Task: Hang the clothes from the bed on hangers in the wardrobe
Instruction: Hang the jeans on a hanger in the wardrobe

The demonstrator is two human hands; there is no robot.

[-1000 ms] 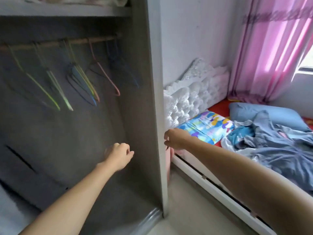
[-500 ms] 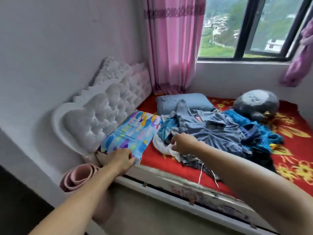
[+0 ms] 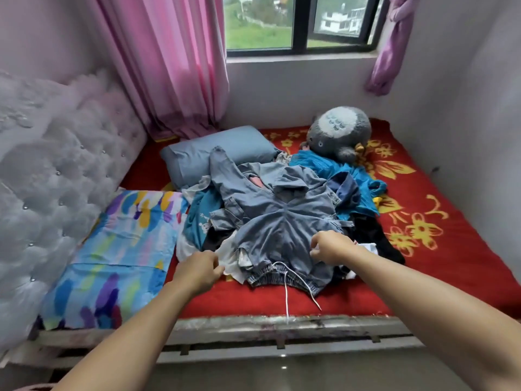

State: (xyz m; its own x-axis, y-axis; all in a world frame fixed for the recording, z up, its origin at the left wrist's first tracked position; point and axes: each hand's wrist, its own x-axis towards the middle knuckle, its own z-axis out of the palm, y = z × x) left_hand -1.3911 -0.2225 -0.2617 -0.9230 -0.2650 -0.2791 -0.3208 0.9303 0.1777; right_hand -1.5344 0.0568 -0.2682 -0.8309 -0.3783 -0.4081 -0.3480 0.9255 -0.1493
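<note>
A pile of clothes lies on the red flowered bed cover (image 3: 423,249). On top is a grey-blue denim jacket (image 3: 282,218) with an elastic hem and a white drawstring (image 3: 287,289). Under it are a teal garment (image 3: 346,170), a dark garment (image 3: 369,235) and a white garment (image 3: 229,256). My left hand (image 3: 198,270) pinches the near edge of the white garment at the pile's left. My right hand (image 3: 331,248) has curled fingers pinching the jacket's fabric near its hem on the right. The wardrobe and hangers are out of view.
A grey-blue pillow (image 3: 208,153) and a colourful pillow (image 3: 121,249) lie at the left, by the tufted white headboard (image 3: 56,170). A grey plush toy (image 3: 341,131) sits at the back. Pink curtain (image 3: 174,66), window and walls enclose the bed. The bed's metal frame edge (image 3: 282,325) runs along the front.
The view swung from the wardrobe with its hangers to the bed. Both hands moved from the wardrobe edge onto the pile and took hold of fabric.
</note>
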